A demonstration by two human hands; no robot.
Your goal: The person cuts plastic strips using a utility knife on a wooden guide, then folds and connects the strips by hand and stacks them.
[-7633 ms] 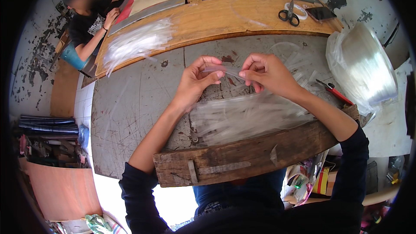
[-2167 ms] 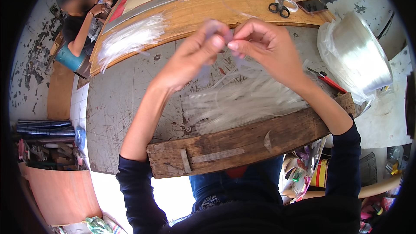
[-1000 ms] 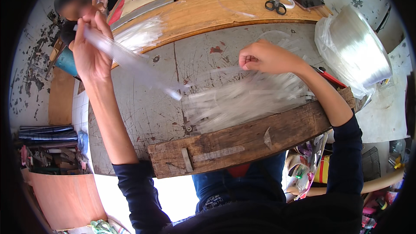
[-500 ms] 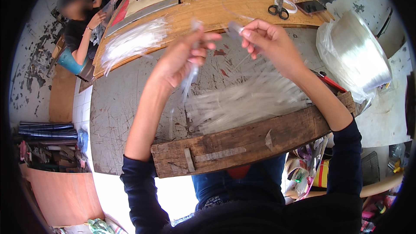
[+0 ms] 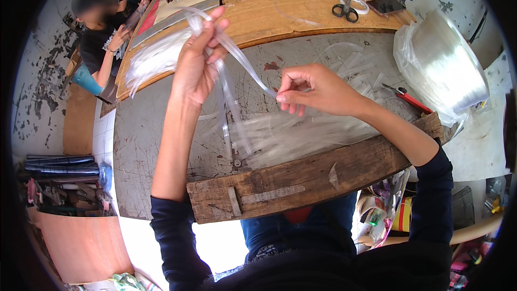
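Left hand (image 5: pixel 198 59) gripped clear plastic strips (image 5: pixel 232 54) raised above tabletop (image 5: pixel 156 129); right hand (image 5: pixel 315 90) pinched one strip's end just beside it.

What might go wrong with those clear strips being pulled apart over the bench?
The clear strip stretched between the left hand and right hand could snap or slip free. Loose ends dangling below might tangle with the pile of strips on the worn table.
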